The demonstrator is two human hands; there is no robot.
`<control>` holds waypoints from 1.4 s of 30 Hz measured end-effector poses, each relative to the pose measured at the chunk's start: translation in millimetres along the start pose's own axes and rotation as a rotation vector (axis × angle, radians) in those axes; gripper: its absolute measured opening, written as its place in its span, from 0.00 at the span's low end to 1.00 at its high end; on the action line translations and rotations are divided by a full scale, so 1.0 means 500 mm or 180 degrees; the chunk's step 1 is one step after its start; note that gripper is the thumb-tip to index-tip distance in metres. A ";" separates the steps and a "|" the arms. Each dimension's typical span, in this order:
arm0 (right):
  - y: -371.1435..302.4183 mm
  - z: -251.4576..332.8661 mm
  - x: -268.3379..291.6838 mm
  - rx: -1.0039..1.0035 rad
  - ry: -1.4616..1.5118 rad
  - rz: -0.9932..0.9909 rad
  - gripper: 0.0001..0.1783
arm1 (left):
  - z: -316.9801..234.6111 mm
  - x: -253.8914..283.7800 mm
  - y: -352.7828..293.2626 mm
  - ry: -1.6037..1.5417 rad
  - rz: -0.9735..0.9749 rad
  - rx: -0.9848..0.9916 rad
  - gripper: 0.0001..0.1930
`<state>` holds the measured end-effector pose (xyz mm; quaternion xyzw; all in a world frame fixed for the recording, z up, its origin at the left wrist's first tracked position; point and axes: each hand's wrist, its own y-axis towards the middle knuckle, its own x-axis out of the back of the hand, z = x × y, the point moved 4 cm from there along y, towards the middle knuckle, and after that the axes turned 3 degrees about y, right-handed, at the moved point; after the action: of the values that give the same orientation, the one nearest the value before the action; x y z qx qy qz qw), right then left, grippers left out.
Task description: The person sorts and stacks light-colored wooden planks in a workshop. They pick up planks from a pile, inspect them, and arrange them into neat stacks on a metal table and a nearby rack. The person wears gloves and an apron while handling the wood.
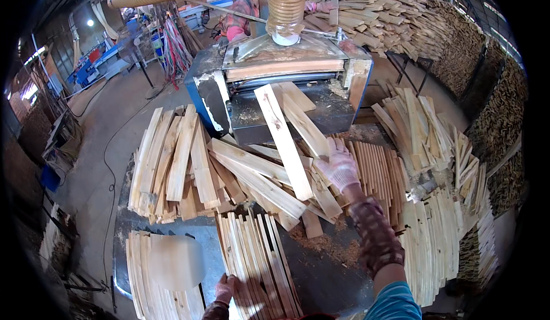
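- At the mouth of a blue-sided, boxy metal machine (285,58), two boards appear partway done: a pale, knotted wooden board (282,139) slants across the pile with its far end over the machine's bed, and a yellowish wooden board (305,126) lies just to its right. Neither looks fully fed in.
- The right hand (339,168), in a pale pink glove, is spread nearly flat at the yellowish board's near end, its fingers not closed around anything.
- The left hand (225,288) is partly curled beside a row of narrow upright wooden strips (252,260); I cannot tell whether it grips one.
- Much seems left: a loose, fanned heap of pale boards (175,162) covers the worktop's (329,294) far left side.
- Brownish strips in a tidy row (375,174) stand at the right, sorted already; whether they have been through the machine is unclear.
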<state>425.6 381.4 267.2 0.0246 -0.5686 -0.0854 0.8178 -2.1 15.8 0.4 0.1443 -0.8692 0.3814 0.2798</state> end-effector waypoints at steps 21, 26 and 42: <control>-0.041 0.071 -0.379 -0.0744 0.0828 0.0230 0.65 | 0.142 -0.046 0.036 0.0303 -0.0180 -0.0027 0.34; -0.078 0.053 -0.318 -0.0241 0.2414 -0.0025 0.48 | 0.073 -0.011 0.005 0.0238 0.0128 0.0055 0.39; -0.782 -0.088 -0.288 -0.2485 0.4929 0.2299 0.23 | -0.279 -0.087 -0.152 -0.0600 0.1517 -0.1752 0.40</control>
<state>374.1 18.3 64.5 -0.3794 0.2294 0.0290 0.8959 120.5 70.6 95.5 -0.1082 -0.9703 0.1729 0.1302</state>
